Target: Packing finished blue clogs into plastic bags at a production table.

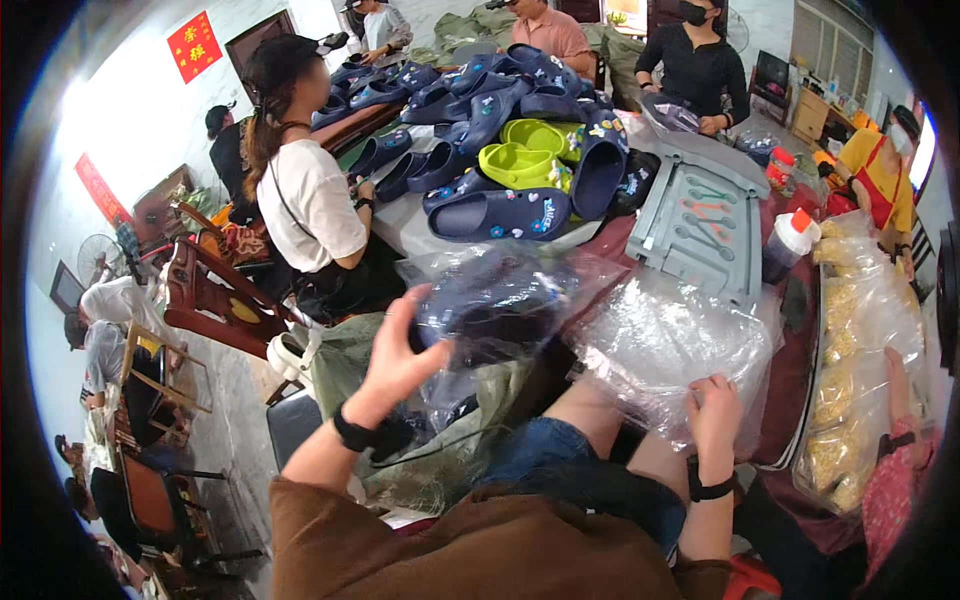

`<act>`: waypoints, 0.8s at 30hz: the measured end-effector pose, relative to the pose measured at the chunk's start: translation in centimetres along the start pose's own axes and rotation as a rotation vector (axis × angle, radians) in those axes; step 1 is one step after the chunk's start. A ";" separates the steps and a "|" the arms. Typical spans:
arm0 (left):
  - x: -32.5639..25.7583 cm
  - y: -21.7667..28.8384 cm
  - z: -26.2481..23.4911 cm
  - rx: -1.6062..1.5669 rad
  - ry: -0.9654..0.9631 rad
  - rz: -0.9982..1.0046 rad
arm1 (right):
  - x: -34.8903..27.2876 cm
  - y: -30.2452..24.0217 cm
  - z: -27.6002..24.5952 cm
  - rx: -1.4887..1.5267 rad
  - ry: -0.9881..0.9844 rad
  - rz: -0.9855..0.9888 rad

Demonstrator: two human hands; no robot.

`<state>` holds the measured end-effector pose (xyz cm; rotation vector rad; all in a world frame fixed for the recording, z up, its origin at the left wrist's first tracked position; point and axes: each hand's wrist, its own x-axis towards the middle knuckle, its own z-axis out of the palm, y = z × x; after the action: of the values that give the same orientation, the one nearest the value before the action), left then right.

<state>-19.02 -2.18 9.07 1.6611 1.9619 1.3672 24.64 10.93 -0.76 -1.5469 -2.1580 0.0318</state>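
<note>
My left hand (393,357) grips a transparent plastic bag with dark navy clogs (495,305) inside, its thumb and fingers spread round the bag's left side. The bag hangs over a green sack, in front of the shoe pile. At the near edge of a stack of transparent plastic bags (665,340), my right hand (714,410) has its fingers curled on the film. That stack lies partly over my lap and the table edge. Beyond the bagged pair rests a navy clog (500,214) with colourful charms, beside lime-green clogs (522,166).
A grey plastic folding stool (700,225) lies right of the pile, beside a bottle with a red-and-white cap (790,245). Bags of yellow pieces (845,400) line the far right. A green sack (350,365) stands at my left. Several people work around the table.
</note>
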 end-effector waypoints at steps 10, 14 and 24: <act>-7.5 -6.1 -8.4 0.714 -0.110 -0.583 | -1.2 0.8 2.2 0.030 0.075 0.072; -11.6 -11.4 -5.0 0.850 -0.469 -0.693 | -1.5 0.9 2.6 0.011 0.095 0.064; -14.3 -26.4 1.9 0.239 -1.272 -1.080 | -2.1 0.8 2.4 0.121 0.120 0.043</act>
<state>-30.19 -11.58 -17.21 0.7645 1.6145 -0.3097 24.93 9.94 -3.92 -1.4874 -1.9922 0.0803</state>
